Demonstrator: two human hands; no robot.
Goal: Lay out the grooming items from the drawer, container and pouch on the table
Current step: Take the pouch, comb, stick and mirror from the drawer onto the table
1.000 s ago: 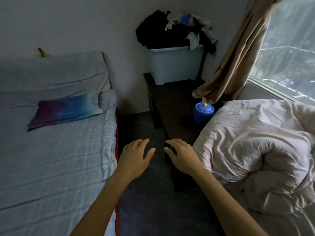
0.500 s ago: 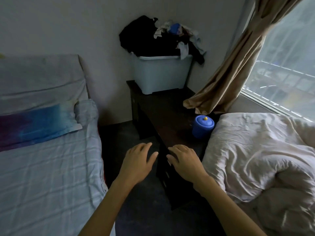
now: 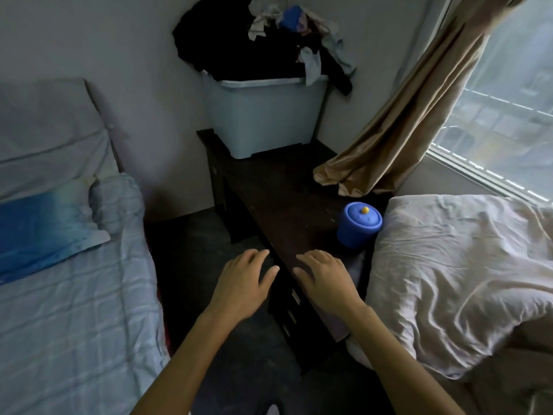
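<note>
Fingers (image 3: 258,256) of the left hand (image 3: 244,283): loosely extended, slightly spread, palm down, holding nothing. Fingers (image 3: 311,259) of the right hand (image 3: 326,284): same posture, nothing held. Hands counted: 2, side by side, thumbs near each other but apart.

Left hand is over the dark floor, just off the table's left edge. Right hand is over the near end of the table (image 3: 278,190); cannot tell if it touches the top.

Task items:
- Container (image 3: 359,226): 1, blue, round, lid on, with 1 yellow knob (image 3: 365,209). Upright on the table, at 2 o'clock from the right hand, apart from it, just beside the duvet.
- Drawer fronts (image 3: 285,313): on the table's left face, at 6 o'clock from the fingertips; closed. Too dark to count.
- Pale flat item (image 3: 339,323): 1, on the table under the right wrist; cannot tell what it is.

Surroundings:
- Storage bin (image 3: 263,115): 1, pale blue, at the table's far end, 12 o'clock, heaped with clothes (image 3: 239,49).
- Curtain (image 3: 404,130): 1, tan, at 1 o'clock, its hem on the table top.
- Window (image 3: 508,100): 1, at 2 o'clock.
- Bed (image 3: 74,310): at 9 o'clock, with 1 blue pillow (image 3: 39,232).
- Duvet (image 3: 463,280): 1, white, crumpled, at 3 o'clock.
</note>
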